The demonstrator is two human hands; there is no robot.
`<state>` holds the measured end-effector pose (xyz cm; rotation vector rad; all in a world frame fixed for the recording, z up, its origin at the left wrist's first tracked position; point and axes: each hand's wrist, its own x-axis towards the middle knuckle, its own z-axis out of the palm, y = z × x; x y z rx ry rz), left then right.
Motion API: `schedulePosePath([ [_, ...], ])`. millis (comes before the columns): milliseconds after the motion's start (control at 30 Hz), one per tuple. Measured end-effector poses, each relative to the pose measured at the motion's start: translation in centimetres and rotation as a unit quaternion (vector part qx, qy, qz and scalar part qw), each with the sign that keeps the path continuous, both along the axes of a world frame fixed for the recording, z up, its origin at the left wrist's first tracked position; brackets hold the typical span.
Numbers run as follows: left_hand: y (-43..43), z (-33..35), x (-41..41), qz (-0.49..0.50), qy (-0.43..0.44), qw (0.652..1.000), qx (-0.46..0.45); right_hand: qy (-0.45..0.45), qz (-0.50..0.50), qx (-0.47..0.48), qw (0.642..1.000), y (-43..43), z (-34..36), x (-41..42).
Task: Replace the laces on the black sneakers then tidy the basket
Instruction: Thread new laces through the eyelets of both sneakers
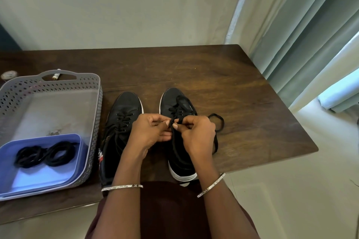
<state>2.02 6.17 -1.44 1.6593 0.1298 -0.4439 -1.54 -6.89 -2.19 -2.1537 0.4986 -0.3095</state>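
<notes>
While working at the right-hand black sneaker (175, 103), pinches its lace (217, 142) in left hand (149, 132) and right hand (196, 134) — probably for tension. Leaves slack looped on the table (233, 83); stores coiled spare laces (44, 156) in blue tray (48, 177) inside grey basket (98, 103).

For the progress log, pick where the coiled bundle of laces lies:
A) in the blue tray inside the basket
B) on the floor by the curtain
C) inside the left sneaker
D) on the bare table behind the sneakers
A: the coiled laces lie in the blue tray, which sits in the near end of the grey basket.
</notes>
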Motion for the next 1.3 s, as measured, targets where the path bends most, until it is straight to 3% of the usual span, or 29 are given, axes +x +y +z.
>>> schedulePosePath([
  [467, -0.1, 0.0, 0.3, -0.019, 0.025, 0.999, -0.007, 0.016, 0.038, 0.143, 0.989, -1.3, -0.7, 0.5],
  [633, -0.2, 0.4, 0.5, -0.006, 0.047, 0.999, -0.016, 0.045, 0.054, 0.217, 0.974, -1.9, -0.6, 0.4],
  [767, 0.1, 1.8, 0.5, 0.030, 0.075, 0.995, -0.051, 0.045, 0.052, 0.224, 0.972, -2.0, -0.7, 0.5],
  [867, 0.6, 4.9, 0.5, 0.076, 0.008, 0.995, -0.064, 0.039, 0.053, 0.244, 0.968, -2.0, -0.5, 0.4],
  [967, 0.9, 9.4, -0.6, 0.048, -0.073, 0.973, -0.211, 0.033, 0.051, 0.252, 0.966, -2.0, -0.5, 0.4],
  [1033, 0.4, 10.6, -1.2, 0.002, -0.074, 0.932, -0.354, 0.028, 0.046, 0.254, 0.966, -1.9, -0.7, 0.5],
  [1067, -0.1, 10.2, -1.3, 0.006, -0.067, 0.927, -0.369, 0.027, 0.043, 0.254, 0.966, -1.8, -0.9, 0.5],
  [1133, -1.2, 8.0, -0.7, 0.067, -0.063, 0.966, -0.242, 0.028, 0.041, 0.249, 0.967, -1.8, -1.0, 0.6],
  [1200, -1.6, 5.3, 0.2, 0.077, -0.073, 0.994, 0.001, 0.027, 0.044, 0.239, 0.970, -1.8, -1.1, 0.6],
  [1233, -1.6, 4.2, 0.3, 0.028, -0.084, 0.988, 0.128, 0.024, 0.046, 0.234, 0.971, -1.9, -1.1, 0.6],
  [1300, -1.3, 2.7, 0.2, -0.089, -0.107, 0.932, 0.336, 0.022, 0.049, 0.226, 0.973, -1.9, -1.0, 0.5],
])
